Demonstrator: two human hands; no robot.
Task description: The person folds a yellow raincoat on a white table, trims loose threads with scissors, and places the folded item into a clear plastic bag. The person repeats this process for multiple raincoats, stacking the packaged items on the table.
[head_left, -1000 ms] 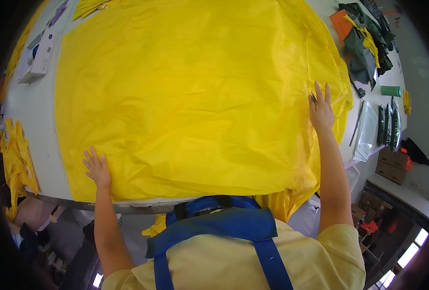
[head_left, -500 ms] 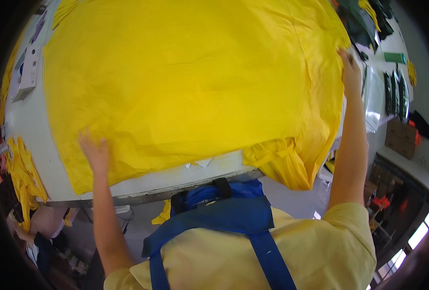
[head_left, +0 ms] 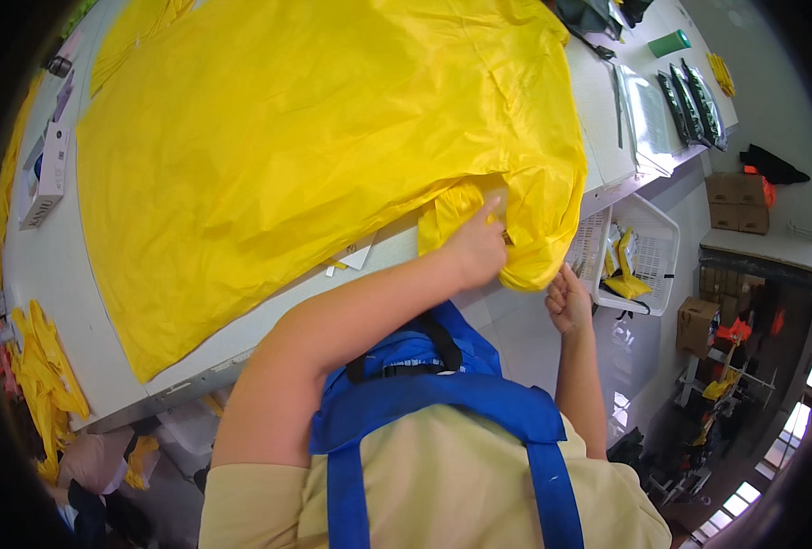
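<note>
Fingers (head_left: pixel 490 214) touch yellow cloth (head_left: pixel 314 137); a white box (head_left: pixel 53 165) bears lettering (head_left: pixel 42 212).

The cloth (head_left: pixel 314 137) spreads across the middle of the bench (head_left: pixel 47 265), with a box (head_left: pixel 47 174) to its left, a cylinder (head_left: pixel 670 43) and packets (head_left: pixel 690 105) to its right, and, past the near edge, a basket (head_left: pixel 660 242) containing pouches (head_left: pixel 627 258) just right of the right hand (head_left: pixel 568 300).

The yellow cloth (head_left: pixel 287 156) looks thin and slick, creased, with a soft sheen. The bench (head_left: pixel 67 247) has a smooth top; the basket (head_left: pixel 666 256) is perforated plastic, the packets (head_left: pixel 685 105) glossy film, the boxes (head_left: pixel 736 201) matt cardboard, the shirt (head_left: pixel 443 485) matt cloth.
</note>
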